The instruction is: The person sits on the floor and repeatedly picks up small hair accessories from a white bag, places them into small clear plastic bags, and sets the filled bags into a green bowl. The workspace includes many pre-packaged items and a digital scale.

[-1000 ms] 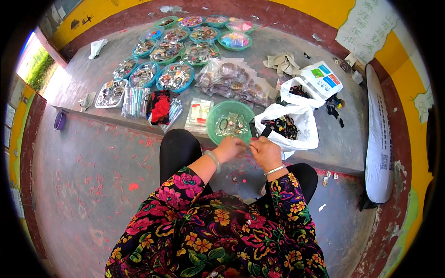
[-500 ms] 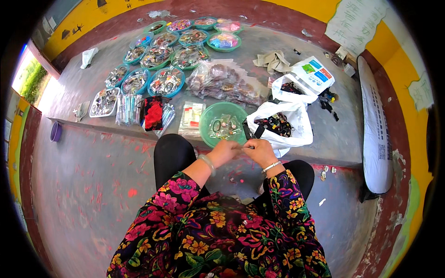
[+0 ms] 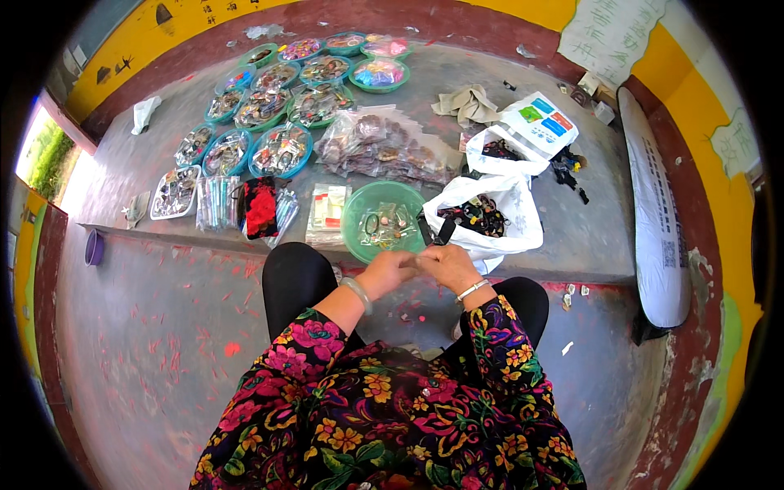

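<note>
While both hands meet just in front of the knees, the left hand (image 3: 389, 272) and right hand (image 3: 445, 264) pinch fingertips together on some tiny piece, too small to make out; it sits between the fingers, right below the green bowl (image 3: 384, 220). That bowl rests at the ledge's (image 3: 572, 229) near edge, likely so small parts stay within easy reach. Just right of it a white bag (image 3: 498, 220) lies open, showing dark pieces, with a black tool (image 3: 443, 231) beside it. Farther back, rows of dishes (image 3: 282, 151) and clear packets (image 3: 384, 147) seem sorted by kind. Dish contents blur; the lap is hidden by floral sleeves (image 3: 490, 343)
</note>
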Tool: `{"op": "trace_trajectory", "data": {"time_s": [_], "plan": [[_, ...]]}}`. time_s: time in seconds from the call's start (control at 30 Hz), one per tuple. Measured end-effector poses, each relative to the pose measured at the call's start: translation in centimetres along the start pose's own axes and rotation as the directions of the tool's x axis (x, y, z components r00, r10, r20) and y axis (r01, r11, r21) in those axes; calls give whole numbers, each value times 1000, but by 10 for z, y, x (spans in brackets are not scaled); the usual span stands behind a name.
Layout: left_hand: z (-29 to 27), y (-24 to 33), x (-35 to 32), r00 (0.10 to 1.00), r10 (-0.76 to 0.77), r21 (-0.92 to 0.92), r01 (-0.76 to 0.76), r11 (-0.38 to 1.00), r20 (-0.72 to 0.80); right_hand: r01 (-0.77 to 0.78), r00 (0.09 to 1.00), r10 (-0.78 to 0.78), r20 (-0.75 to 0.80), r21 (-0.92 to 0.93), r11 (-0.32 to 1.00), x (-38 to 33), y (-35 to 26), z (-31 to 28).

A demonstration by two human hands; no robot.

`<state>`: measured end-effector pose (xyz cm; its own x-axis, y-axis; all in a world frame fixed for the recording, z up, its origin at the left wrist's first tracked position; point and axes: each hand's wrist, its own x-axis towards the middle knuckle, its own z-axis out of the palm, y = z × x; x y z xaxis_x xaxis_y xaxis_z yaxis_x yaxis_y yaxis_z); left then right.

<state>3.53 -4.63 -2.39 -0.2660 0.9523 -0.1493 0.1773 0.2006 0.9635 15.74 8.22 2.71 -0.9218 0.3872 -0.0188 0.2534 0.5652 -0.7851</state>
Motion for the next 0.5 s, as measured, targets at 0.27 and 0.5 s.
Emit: {"op": "trace_trajectory", "data": {"time_s": [0.27, 0.5], "plan": [[0, 13, -3, 988, -151, -124, 151, 981, 7, -65, 991, 60, 120, 46, 997, -1, -2, -3], [4, -5, 2, 999, -37, -114, 39, 993, 22, 53, 992, -53, 112, 6, 999, 0, 5, 3]]}}
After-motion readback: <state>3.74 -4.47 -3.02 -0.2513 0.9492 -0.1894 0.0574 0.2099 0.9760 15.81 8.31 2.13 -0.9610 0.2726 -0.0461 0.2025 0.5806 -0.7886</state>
